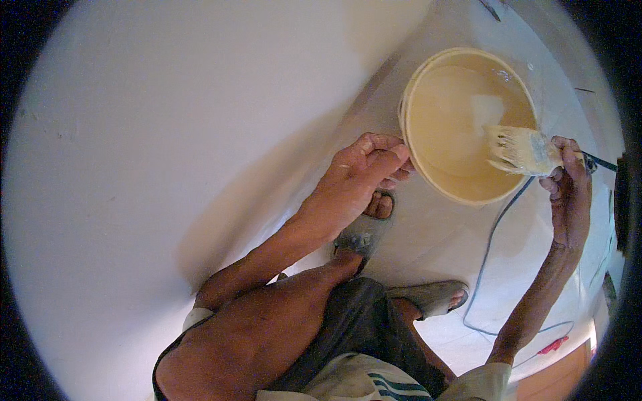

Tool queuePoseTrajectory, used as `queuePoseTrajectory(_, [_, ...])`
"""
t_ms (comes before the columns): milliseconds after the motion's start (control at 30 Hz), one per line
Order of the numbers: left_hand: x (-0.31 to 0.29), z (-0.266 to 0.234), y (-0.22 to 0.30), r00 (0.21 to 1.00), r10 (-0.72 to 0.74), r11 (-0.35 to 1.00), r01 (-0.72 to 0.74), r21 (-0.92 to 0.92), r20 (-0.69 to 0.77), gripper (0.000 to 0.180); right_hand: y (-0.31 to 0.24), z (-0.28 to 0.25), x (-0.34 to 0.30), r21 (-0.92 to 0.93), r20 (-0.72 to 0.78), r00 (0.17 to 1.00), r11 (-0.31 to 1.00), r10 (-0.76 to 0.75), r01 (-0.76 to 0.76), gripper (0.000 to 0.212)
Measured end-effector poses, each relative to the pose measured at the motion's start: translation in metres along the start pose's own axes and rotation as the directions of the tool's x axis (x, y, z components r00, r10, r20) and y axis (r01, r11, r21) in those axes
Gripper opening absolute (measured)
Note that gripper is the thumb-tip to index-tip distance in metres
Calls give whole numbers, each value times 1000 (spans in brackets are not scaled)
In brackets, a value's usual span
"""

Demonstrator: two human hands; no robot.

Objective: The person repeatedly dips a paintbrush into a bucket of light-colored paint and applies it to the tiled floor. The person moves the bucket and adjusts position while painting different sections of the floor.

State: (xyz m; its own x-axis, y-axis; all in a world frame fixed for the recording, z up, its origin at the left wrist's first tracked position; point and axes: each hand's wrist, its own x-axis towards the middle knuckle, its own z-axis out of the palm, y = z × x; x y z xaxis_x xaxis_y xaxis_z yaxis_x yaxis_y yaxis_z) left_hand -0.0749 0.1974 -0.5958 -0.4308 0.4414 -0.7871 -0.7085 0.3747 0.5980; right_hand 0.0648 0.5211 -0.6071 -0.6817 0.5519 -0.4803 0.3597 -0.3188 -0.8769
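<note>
A round cream bucket [518, 95] stands on the floor and holds pale, creamy liquid paint. My left hand [374, 160] is closed at the near left side of its rim, thumb and curled fingers pressed against the edge. Over the right part of the bucket, my right hand [567, 167] grips a wide paintbrush [528, 150] near its handle. The bristles are coated in the same pale paint, clumped into points, and reach left above the liquid. Most of the brush handle is hidden by my fingers.
A pale wall [187, 120] rises close along my left. A thin dark cable [485, 260] curves across the floor at the right, near a small red object [554, 345]. My sandalled feet [431, 299] are just below the bucket.
</note>
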Motion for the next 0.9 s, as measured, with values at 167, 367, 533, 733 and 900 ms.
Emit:
queuePoseTrajectory(167, [4,6,4,999,10,999,-11,-32,-49,38,13,3,-16,-99,-71,995,993,-65,58,29])
queuePoseTrajectory(367, [7,13,-2,992,74,997,-77,-25,-104,37,-2,-2,-54,-255,-72,987,959,-145,123,22])
queuePoseTrajectory(533, [6,17,-3,989,73,993,-85,-86,-128,37,-8,-1,-65,-229,-62,990,967,-127,110,21])
queuePoseTrajectory(733, [4,20,-7,981,129,990,-136,-34,-144,40,-1,-14,-73,-209,-63,994,975,-92,77,23])
queuePoseTrajectory(900, [9,20,-8,981,95,995,-99,-14,-169,34,10,-31,-77,75,-23,1000,997,10,-9,34])
